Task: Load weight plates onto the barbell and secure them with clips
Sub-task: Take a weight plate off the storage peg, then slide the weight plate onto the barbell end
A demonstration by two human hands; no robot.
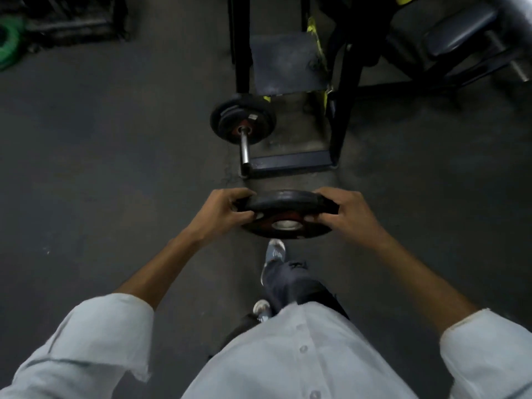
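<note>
The dark rubber floor [115,168] filled most of the view, and a person in a white buttoned shirt [288,355] stood over it with both forearms reaching forward. Ahead stood a black metal rack [342,125] with a flat base bar, and to its right a padded machine seat [460,27]. Low beside the rack's left post lay the barbell [245,148], its bare steel end pointing back toward the person, with black loaded plates [227,116] already on it. The weight plate [288,203] – black, with a red ring round its metal-lined hole – was held in the air, tilted nearly flat, near the bar's end but apart from it. The left hand [227,208] gripped its left rim and the right hand [348,214] its right rim – fingers curled over the edge. A grey shoe [275,251] showed below the plate, and a green plate [8,41] lay far left
</note>
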